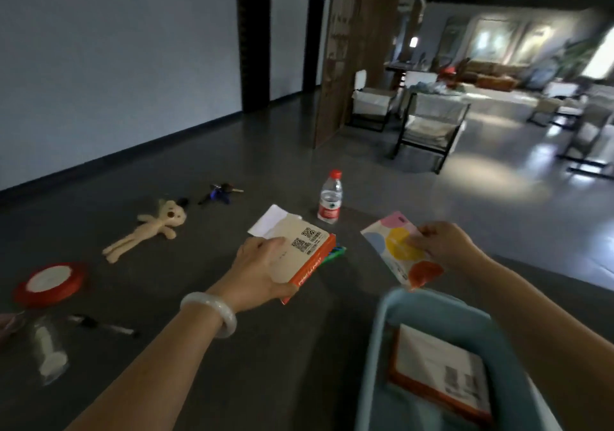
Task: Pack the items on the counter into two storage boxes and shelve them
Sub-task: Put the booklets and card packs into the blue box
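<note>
Matt counter (265, 347), glossy plastic box (382, 347)

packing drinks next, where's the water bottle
In the head view the water bottle stands upright at the far edge of the counter, centre, just beyond the orange-edged box in the left hand, keys to its left.

Dim hall — grey wall (99, 65), armchairs (428, 125)
</note>
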